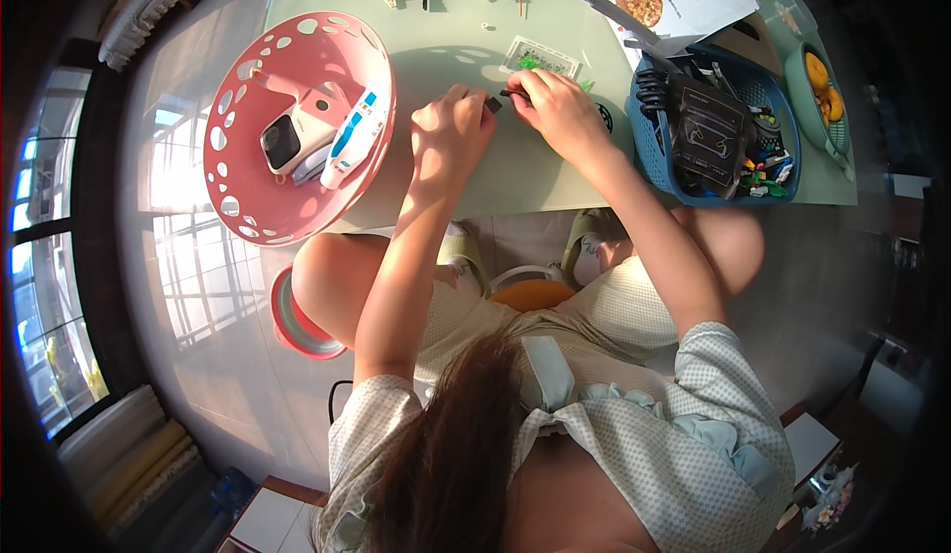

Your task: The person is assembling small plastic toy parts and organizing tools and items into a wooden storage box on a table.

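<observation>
One pink basket (224, 162) sits at the tabletop's (535, 182) front left corner; inside the front edge, my left hand (451, 129) pinches a dark block (493, 104), my right hand (560, 109) a dark piece (513, 94); a blue basket (654, 162) stands toward the right edge.

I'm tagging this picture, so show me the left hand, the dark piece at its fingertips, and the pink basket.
Left hand (452, 127): head view, on the back of the hand.
Dark piece (493, 104): head view, on its exposed end.
Pink basket (287, 208): head view, on its bare inner wall.
</observation>
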### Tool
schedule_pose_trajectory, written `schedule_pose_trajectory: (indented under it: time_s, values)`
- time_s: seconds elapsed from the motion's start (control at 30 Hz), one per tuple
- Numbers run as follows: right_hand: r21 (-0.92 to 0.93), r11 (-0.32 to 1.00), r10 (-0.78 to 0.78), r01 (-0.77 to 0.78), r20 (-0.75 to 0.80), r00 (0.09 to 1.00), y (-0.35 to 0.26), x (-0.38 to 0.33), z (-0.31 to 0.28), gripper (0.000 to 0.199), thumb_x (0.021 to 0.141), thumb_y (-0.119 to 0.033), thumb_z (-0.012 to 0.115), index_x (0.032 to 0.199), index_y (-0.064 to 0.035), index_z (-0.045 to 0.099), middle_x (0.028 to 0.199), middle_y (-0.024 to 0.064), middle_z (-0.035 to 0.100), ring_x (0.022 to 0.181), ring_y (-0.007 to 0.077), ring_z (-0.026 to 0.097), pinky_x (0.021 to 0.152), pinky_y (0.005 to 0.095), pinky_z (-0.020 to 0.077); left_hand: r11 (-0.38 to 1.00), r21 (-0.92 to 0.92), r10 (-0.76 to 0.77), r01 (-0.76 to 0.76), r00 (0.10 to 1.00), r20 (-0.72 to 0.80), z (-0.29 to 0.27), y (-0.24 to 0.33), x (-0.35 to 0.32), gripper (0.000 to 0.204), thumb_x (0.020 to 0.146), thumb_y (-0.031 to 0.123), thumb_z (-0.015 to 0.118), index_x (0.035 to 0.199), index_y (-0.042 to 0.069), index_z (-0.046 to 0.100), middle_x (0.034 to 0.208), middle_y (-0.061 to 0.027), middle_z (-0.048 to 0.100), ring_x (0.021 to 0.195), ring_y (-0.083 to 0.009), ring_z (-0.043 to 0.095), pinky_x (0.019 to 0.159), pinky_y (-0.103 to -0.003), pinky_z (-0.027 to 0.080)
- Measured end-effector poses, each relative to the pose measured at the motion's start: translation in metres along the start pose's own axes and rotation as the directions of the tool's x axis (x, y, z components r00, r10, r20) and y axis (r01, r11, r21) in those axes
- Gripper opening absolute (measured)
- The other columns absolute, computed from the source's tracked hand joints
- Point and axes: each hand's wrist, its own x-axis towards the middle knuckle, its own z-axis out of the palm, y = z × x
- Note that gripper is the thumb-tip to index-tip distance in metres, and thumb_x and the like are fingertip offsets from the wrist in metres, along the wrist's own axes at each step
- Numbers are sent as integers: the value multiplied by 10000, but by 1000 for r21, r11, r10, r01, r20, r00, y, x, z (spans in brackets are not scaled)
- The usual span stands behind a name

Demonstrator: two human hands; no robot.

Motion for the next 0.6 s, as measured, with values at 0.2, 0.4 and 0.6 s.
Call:
schedule_pose_trajectory:
  time_s: [0.2, 0.4, 0.6]
  values:
    - [135, 986, 86, -98, 86, 993, -4, 3, -5, 170, 827, -126, 645, 977, -51, 616, 884, 101, 649, 832, 298, 647, 772, 396, 522, 999, 8, -43, 43, 998, -38, 2, 5, -4, 154, 788, 194, 678, 929, 134, 700, 870, -24, 660, 749, -253, 669, 653, -363, 544]
    - [74, 996, 43, -47, 52, 998, 0, -1, -2, 214, 815, -96, 676, 1027, -66, 666, 944, 88, 664, 858, 286, 641, 760, 370, 522, 999, -37, -10, 8, 997, -74, -4, 12, -10, 178, 762, 248, 730, 863, 113, 673, 872, -50, 625, 752, -247, 665, 632, -356, 554]
    - [97, 994, 50, -58, 83, 995, -1, 1, -4, 196, 786, -91, 687, 980, -63, 695, 890, 102, 652, 840, 288, 653, 771, 385, 527, 956, -182, -206, 228, 969, 134, -7, 14, 3, 248, 739, 237, 740, 958, 132, 691, 1002, -32, 672, 823, -262, 672, 724, -371, 546]
